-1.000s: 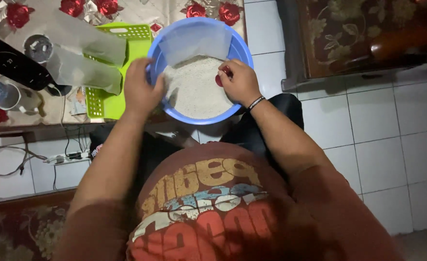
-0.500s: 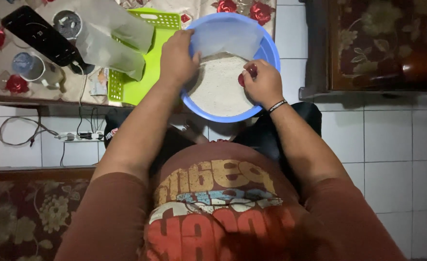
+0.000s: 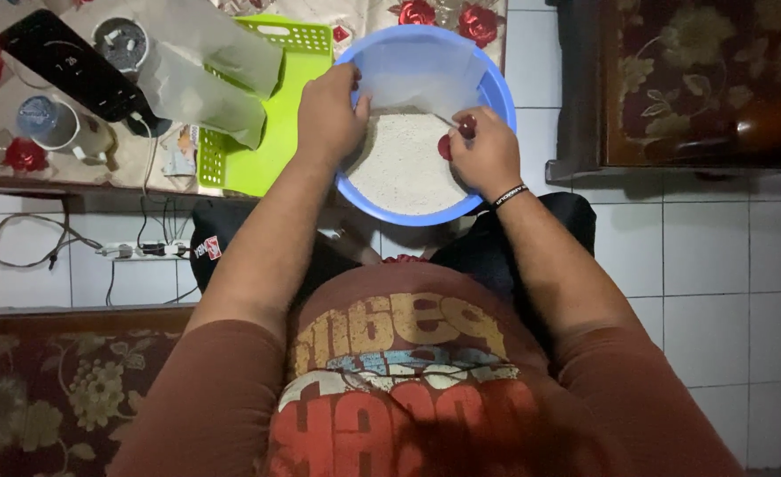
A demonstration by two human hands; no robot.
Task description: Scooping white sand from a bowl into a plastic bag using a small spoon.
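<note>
Both hands work over the blue basin [image 3: 496,97] at the bench's near edge; the left hand [image 3: 327,115] pinches open the clear bag [image 3: 421,75] above the white grains [image 3: 404,163] so spills fall inside; the right hand [image 3: 483,150] closes its grip on a small red scoop [image 3: 466,128].

Both arms are reaching forward and slightly inward from the shoulders, the forearms bare below reddish-brown short sleeves and drawing closer together toward the hands. The left hand [image 3: 329,110] is lying palm down with the knuckles up, the fingers curling forward and down, thumb tucked toward the right side; the wrist is running straight on from the forearm. The right hand [image 3: 483,150] is sitting a little nearer the body, fingers bending inward into a loose pinch, the back of the hand facing up. The right wrist is wearing a thin dark band [image 3: 510,195]. The two hands are staying apart, not touching each other.
</note>
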